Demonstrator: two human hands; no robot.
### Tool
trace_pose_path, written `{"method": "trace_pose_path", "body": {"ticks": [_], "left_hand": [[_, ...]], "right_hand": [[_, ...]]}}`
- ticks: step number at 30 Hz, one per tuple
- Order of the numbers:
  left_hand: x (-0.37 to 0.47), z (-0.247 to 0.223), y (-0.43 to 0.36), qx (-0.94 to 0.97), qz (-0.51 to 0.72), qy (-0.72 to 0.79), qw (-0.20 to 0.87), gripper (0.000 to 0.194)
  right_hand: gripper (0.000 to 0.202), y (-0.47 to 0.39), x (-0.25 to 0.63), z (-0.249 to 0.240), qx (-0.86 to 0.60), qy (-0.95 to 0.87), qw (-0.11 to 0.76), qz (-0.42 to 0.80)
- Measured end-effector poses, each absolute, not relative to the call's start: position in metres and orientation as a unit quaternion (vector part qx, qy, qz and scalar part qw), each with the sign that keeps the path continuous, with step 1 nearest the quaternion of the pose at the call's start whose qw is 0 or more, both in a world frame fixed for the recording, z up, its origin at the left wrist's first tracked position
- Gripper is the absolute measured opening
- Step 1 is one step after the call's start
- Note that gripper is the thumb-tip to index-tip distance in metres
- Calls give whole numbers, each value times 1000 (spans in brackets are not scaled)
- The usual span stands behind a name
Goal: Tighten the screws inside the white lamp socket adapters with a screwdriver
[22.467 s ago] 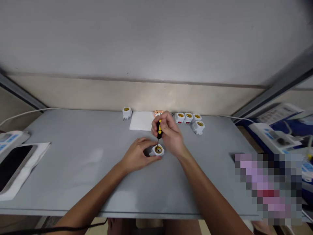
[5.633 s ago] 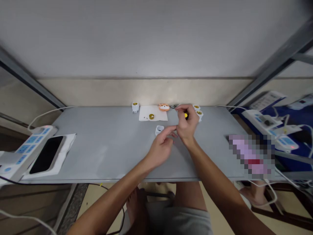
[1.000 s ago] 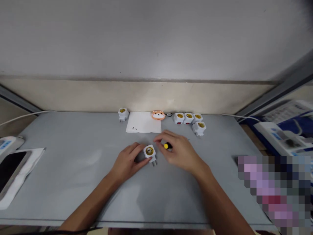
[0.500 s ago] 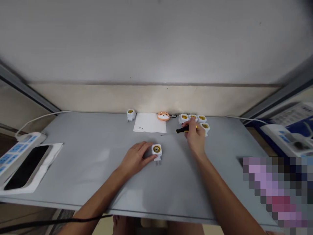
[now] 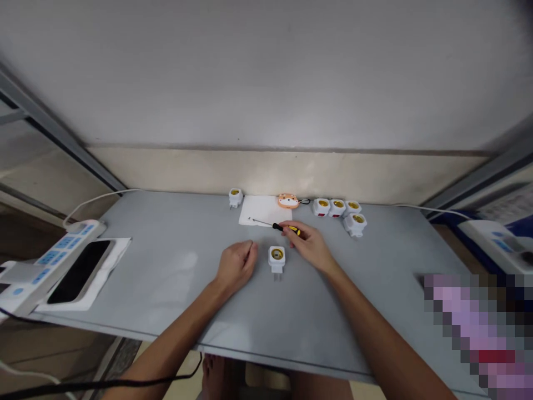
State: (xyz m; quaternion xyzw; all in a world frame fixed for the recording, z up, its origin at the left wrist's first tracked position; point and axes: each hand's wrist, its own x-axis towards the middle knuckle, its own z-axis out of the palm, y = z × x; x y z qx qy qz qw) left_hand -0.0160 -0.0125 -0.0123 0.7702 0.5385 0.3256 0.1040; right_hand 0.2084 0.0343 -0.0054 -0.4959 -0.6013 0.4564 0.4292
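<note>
My right hand grips a screwdriver with a black and yellow handle. The screwdriver's thin shaft points left, its tip over the front edge of a white paper sheet, close to a few tiny dark pieces that look like screws. A white plug-in lamp socket with a gold-coloured ring stands on the table between my hands, prongs toward me, touched by neither. To its left my left hand rests on the tabletop, fingers curled into a loose fist.
Several similar sockets stand at the back right; another socket is left of the paper. An orange animal-faced case lies on the paper's corner. A phone and a power strip are at the left, another power strip at the right.
My left hand has let go of the lamp socket and curled up beside it. My right hand has moved left with the screwdriver, from the back-right sockets toward the paper. The view has shifted slightly.
</note>
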Motion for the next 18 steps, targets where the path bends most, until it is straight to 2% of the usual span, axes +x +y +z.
{"method": "trace_pose_path", "body": {"ticks": [4, 7, 18], "left_hand": [[-16, -18, -14, 794, 300, 523, 75, 60], [-16, -21, -15, 798, 294, 523, 56, 64], [-18, -22, -20, 797, 299, 524, 25, 49]], "right_hand": [[44, 35, 207, -6, -493, -603, 429, 457], [45, 36, 207, -9, -490, -603, 435, 456], [51, 39, 205, -6, -494, -586, 450, 459]]}}
